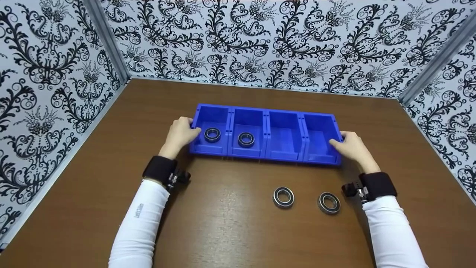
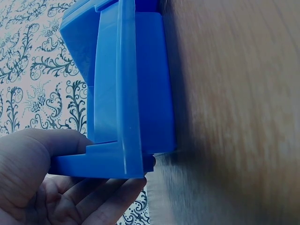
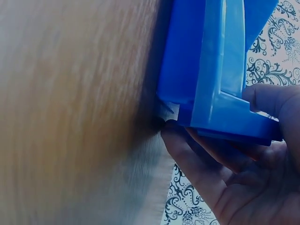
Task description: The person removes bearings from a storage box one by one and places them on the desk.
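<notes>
A blue bin row with several compartments spans the space between my hands. My left hand grips its left end, the thumb over the rim and the fingers along the outer side wall. At the right end my right hand holds it the same way, thumb inside and fingers outside. One bearing lies in the leftmost compartment and another bearing in the one beside it. In the left wrist view the bin's end wall sits between thumb and fingers; the right wrist view shows a matching hold on the other end wall.
Two more bearings lie on the brown table in front of the bins: one bearing near the middle, the other bearing by the right wrist. Patterned panels close off the back and sides.
</notes>
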A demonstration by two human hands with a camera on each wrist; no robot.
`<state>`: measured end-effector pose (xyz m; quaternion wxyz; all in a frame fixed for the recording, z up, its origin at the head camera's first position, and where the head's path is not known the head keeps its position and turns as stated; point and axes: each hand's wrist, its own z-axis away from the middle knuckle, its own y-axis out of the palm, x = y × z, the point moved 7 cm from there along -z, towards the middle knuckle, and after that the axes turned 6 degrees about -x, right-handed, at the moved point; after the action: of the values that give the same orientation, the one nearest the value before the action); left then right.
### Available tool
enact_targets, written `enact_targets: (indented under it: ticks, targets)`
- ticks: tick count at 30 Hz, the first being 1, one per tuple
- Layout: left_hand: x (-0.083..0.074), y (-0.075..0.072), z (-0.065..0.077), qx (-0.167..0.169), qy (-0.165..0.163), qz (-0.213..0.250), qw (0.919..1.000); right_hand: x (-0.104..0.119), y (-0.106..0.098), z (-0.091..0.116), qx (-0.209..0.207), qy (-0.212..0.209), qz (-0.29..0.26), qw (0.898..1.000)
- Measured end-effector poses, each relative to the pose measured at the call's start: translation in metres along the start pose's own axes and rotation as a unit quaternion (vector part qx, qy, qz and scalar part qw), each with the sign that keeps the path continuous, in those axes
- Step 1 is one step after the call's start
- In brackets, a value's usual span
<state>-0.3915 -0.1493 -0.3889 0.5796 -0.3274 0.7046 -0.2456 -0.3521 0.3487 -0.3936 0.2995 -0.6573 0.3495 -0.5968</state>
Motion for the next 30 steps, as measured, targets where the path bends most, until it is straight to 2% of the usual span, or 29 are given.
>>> enact_targets:
  ticks: [18, 30]
  targets:
    - [0.0004, 0.0001, 0.0002, 0.001, -0.001, 0.005, 1.0, -0.0048, 0.0031, -0.0039, 0.003, 0.015, -0.03, 0.999]
    - [0.0005, 0.0017, 0.0002, 0.0, 0.002, 0.004, 1.0, -0.0034, 0.0021, -0.0024, -0.006, 0.008, -0.031, 0.999]
